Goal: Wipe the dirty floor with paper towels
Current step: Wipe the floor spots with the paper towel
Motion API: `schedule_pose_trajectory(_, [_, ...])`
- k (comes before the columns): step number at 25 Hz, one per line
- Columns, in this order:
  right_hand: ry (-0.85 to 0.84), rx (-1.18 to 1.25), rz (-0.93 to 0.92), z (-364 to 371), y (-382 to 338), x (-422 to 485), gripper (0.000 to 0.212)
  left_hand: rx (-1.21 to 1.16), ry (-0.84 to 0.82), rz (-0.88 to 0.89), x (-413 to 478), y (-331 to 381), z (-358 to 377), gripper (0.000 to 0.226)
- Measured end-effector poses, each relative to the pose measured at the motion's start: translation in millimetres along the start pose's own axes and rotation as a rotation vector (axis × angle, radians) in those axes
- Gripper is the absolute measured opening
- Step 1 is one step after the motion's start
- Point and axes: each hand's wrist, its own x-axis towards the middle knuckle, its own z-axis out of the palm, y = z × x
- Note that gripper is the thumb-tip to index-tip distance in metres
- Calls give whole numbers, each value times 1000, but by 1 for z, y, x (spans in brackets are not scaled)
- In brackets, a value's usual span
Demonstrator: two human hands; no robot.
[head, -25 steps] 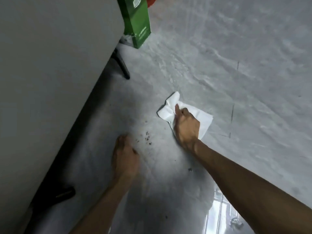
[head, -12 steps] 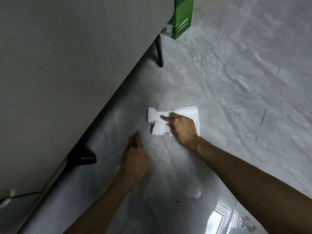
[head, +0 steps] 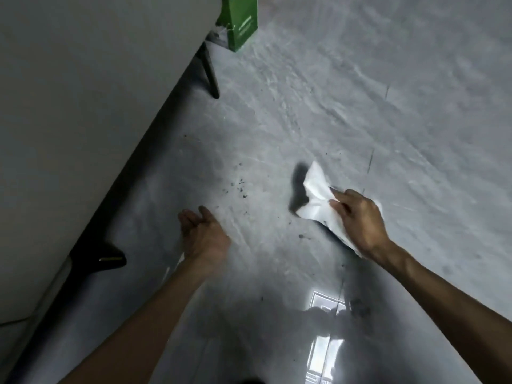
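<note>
Grey floor (head: 360,92), glossy: left hand (head: 203,236) is reaching forward low, fingers loose, holding nothing. Dark crumbs (head: 238,187) are lying just ahead of it. Crumpled white paper towel (head: 315,195) is hanging over its shadow; right hand (head: 360,220) is gripping its near end, fingers curled.

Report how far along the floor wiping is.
Done: little that shows; the towel looks white. In hand: the right hand grips the towel, apparently just off the floor, judging by its shadow; the left hand is open and empty. Left: dark specks between the hands and a smudge nearer the right hand are not yet wiped.
</note>
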Motion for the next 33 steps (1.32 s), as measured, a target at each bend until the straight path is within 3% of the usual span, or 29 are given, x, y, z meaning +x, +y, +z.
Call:
schedule_pose_trajectory(4, [57, -179, 361, -36, 63, -116, 36, -92, 231, 199, -12, 30, 10, 68])
schedule_pose_trajectory(7, [90, 2, 526, -23, 39, -194, 45, -101, 244, 295, -23, 47, 20, 64])
schedule_pose_trajectory(9, [123, 145, 593, -3, 10, -197, 46, -92, 242, 306, -27, 49, 27, 63])
schedule_pose_trajectory(15, [94, -225, 242, 66, -31, -82, 58, -108, 313, 269, -24, 19, 19, 57])
schedule_pose_trajectory(17, [27, -181, 157, 82, -54, -36, 45, -104, 289, 191, -20, 0, 16, 59])
schedule_pose_trajectory(19, [-29, -87, -48, 100, -77, -6, 36, -86, 254, 129, -20, -17, 15, 58])
schedule_pose_trajectory(22, [-135, 35, -228, 107, -98, 12, 37, -67, 166, 89, -21, -28, 12, 58])
schedule_pose_trajectory(25, [-342, 110, -265, 101, -90, 5, 36, -51, -11, 37, -13, -20, 2, 68])
schedule_pose_trajectory(27, [-300, 126, -365, 103, -88, -5, 19, -29, -58, 12, -7, -13, 0, 73])
schedule_pose_trajectory(29, [-222, 176, -385, 110, -104, 15, 15, 50, -41, 28, 0, -9, 5, 73])
schedule_pose_trajectory(33, [-160, 229, -154, 113, -143, 94, 18, 43, -18, 12, 6, -11, 5, 64])
